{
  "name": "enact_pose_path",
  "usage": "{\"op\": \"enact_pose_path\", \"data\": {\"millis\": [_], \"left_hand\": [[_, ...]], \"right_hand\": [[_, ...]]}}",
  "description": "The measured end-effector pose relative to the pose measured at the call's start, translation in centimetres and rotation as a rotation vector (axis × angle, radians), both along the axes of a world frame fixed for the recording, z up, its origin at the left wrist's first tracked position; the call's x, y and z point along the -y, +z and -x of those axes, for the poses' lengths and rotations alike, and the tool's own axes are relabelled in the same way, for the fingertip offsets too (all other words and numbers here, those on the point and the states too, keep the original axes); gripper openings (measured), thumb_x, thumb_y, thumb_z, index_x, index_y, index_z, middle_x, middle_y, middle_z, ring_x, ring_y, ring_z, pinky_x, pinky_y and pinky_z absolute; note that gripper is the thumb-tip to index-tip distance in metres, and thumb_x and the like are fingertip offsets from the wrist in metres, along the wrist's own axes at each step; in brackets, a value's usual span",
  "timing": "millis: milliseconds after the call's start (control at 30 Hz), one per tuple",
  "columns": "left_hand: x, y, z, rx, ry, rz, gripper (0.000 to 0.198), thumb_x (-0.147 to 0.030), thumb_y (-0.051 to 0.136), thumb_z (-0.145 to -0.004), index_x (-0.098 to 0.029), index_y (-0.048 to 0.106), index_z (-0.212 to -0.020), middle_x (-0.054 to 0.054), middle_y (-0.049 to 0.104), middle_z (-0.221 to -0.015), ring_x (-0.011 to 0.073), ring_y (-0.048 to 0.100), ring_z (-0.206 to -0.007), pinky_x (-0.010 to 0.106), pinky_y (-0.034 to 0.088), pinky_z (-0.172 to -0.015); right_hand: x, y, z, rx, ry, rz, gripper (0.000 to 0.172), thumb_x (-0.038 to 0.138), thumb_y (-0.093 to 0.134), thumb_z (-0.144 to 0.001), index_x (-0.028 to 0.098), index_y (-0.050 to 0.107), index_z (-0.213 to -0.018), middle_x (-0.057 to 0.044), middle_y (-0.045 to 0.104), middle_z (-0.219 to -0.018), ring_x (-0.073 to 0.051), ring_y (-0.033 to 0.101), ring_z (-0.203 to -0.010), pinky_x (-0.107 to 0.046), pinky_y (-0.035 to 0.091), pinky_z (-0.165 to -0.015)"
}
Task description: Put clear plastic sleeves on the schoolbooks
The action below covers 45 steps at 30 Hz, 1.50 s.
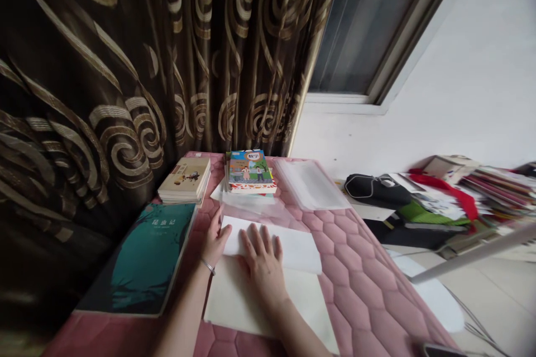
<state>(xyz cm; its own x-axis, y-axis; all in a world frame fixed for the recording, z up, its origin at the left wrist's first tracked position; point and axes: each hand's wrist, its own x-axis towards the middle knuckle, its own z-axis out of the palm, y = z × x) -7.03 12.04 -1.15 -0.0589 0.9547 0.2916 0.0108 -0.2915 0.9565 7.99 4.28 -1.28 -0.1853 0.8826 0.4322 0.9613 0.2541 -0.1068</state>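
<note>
A white paper sheet (299, 248) lies across the upper part of a cream-coloured page (305, 295); whether both belong to one open book I cannot tell. My right hand (263, 259) presses flat on the white sheet, fingers spread and holding nothing. At the sheet's left edge is my left hand (216, 241), a bracelet on its wrist. Its thumb rests on top of the paper, its other fingers along the side, pinching that edge. Just beyond the sheet a clear plastic film (259, 206) lies partly under the stacked books.
A teal book (153, 256) lies at left, with a stack of beige books (184, 178) behind. Colourful textbooks (248, 170) and clear plastic covers (310, 184) sit at the back of the pink padded table (355, 268). A cluttered shelf (431, 201) stands at right.
</note>
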Motion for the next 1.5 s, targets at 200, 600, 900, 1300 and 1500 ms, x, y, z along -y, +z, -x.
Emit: {"op": "enact_pose_path", "data": {"millis": [200, 600, 900, 1300, 1500], "left_hand": [[0.8, 1.1, -0.3, -0.065, 0.062, 0.065, 0.072, -0.048, 0.060, -0.077, -0.016, 0.041, -0.140, 0.014, 0.052, -0.136, 0.0257, 0.055, -0.116, 0.031, 0.049, -0.089], [0.4, -0.5, -0.7, -0.090, 0.205, 0.303, 0.064, -0.035, 0.059, -0.074, -0.011, 0.045, -0.132, -0.005, 0.056, -0.066, 0.0112, 0.052, -0.055, 0.024, 0.044, -0.057], [0.4, -0.9, -0.5, -0.054, 0.181, 0.157, 0.052, -0.036, 0.061, -0.079, -0.017, 0.047, -0.126, 0.012, 0.062, -0.116, 0.0196, 0.061, -0.106, 0.029, 0.048, -0.086], [0.3, -1.1, -0.5, -0.121, 0.227, 0.365, 0.056, -0.023, 0.060, -0.070, -0.013, 0.049, -0.124, -0.006, 0.056, -0.065, 0.0097, 0.050, -0.050, 0.022, 0.042, -0.051], [0.2, -1.7, -0.4, -0.270, 0.329, 0.300, 0.051, -0.013, 0.057, -0.068, -0.016, 0.051, -0.119, -0.003, 0.055, -0.075, 0.0122, 0.055, -0.064, 0.025, 0.045, -0.064]], "right_hand": [[-0.2, 1.4, -2.0, -0.053, -0.049, -0.061, 0.043, 0.032, 0.038, -0.095, 0.022, 0.050, -0.136, -0.009, 0.041, -0.148, -0.025, 0.031, -0.137, -0.045, 0.019, -0.110], [-4.2, 0.2, -11.4, -0.753, -0.506, 0.232, 0.067, 0.052, 0.053, -0.076, 0.012, 0.051, -0.130, -0.018, 0.064, -0.115, -0.032, 0.059, -0.108, -0.046, 0.046, -0.089], [-4.0, 1.0, -13.1, -1.435, -0.414, 0.170, 0.076, 0.050, 0.076, -0.047, 0.009, 0.062, -0.110, -0.004, 0.066, -0.076, -0.018, 0.062, -0.066, -0.027, 0.050, -0.058], [-4.1, -0.6, -13.9, -1.318, -0.364, 0.241, 0.057, 0.035, 0.072, -0.045, 0.012, 0.069, -0.097, 0.002, 0.060, -0.063, -0.014, 0.056, -0.056, -0.027, 0.046, -0.054], [-4.2, -0.6, -13.7, -1.370, -0.344, 0.245, 0.062, 0.037, 0.070, -0.046, 0.011, 0.067, -0.102, -0.007, 0.070, -0.082, -0.015, 0.060, -0.063, -0.029, 0.049, -0.060]]}}
